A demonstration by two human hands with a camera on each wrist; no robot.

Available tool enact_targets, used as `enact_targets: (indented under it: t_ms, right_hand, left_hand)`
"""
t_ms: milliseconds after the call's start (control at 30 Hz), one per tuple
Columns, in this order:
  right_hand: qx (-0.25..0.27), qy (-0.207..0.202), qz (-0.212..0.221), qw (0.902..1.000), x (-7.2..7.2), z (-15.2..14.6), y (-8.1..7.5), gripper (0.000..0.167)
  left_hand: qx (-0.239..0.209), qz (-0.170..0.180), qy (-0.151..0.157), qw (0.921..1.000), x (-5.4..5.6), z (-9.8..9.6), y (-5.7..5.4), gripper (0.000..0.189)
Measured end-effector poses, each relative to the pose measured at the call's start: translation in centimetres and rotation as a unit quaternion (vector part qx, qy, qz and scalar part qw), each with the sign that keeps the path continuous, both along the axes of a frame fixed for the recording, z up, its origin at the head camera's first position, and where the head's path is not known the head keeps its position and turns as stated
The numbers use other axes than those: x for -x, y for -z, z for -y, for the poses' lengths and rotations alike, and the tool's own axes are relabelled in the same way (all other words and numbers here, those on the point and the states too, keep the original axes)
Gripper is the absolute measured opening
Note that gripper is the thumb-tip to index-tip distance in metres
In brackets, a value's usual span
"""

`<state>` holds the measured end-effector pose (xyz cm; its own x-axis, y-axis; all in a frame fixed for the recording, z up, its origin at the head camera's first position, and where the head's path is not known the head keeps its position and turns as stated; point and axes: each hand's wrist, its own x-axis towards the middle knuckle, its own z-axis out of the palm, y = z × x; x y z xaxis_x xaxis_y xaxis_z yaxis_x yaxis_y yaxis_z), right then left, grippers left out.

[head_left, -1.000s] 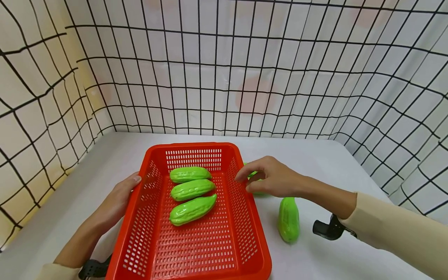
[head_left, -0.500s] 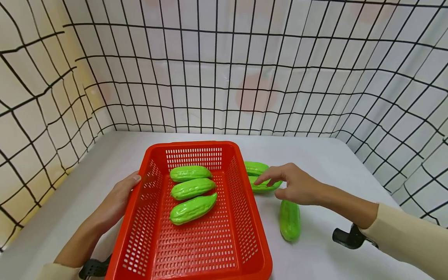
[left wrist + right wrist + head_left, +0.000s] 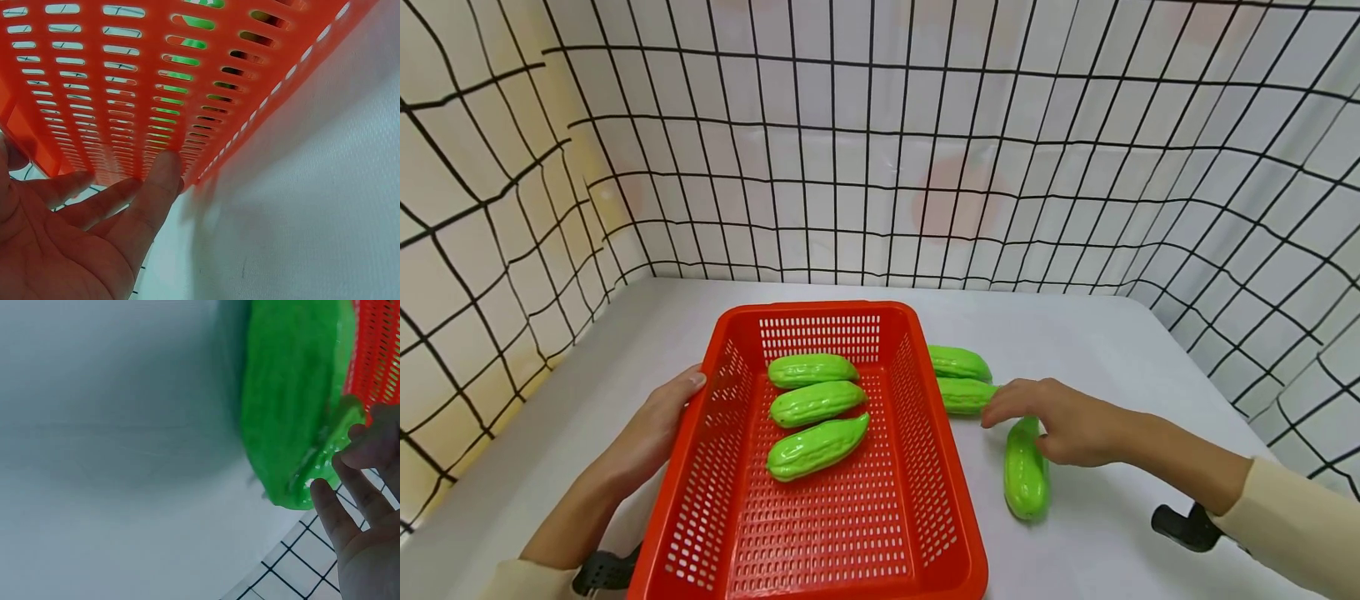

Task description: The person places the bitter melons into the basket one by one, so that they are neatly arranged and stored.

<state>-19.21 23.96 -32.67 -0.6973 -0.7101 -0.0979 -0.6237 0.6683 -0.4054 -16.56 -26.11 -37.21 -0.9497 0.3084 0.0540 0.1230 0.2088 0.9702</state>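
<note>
So, as I read it, the step in hand is a reach for the loose green gourd (image 3: 1026, 483), which lies on the bench (image 3: 1112, 350) just beside the right wall of the red basket (image 3: 820, 310), its length pointing away from me. I have my right grip (image 3: 1063, 421) over its far end, fingers and thumb apart and, as far as I can see, nothing caught between them; whether a fingertip brushes the skin I cannot tell. My left grip (image 3: 655, 425) is clamped on the basket's left side, thumb at the rim and fingers along the outer wall. Three gourds (image 3: 816, 404) lie in the basket, side by side toward its far end. Two more gourds (image 3: 958, 362) lie outside, partly hidden behind its right wall. To my mind, the next move calls for lowering the right grip slightly and closing thumb and fingers around the loose one's body, while the left steadies the basket. I would mind that hidden pair, whose nearer end sits close to my right fingertips.
</note>
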Motion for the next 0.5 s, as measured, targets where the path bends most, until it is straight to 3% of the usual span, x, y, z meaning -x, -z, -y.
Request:
enact_targets:
  t_ms: [200, 500]
  right_hand:
    - [-0.038, -0.012, -0.012, 0.9991, -0.2, -0.7, 0.8, 0.073]
    - [-0.048, -0.026, -0.034, 0.9979, -0.2, -1.3, 1.3, 0.066]
  left_hand:
    - [0.002, -0.002, -0.002, 1.0000, 0.0, -0.1, 0.0, 0.051]
    - [0.004, -0.001, -0.003, 1.0000, 0.0, 0.0, 0.0, 0.052]
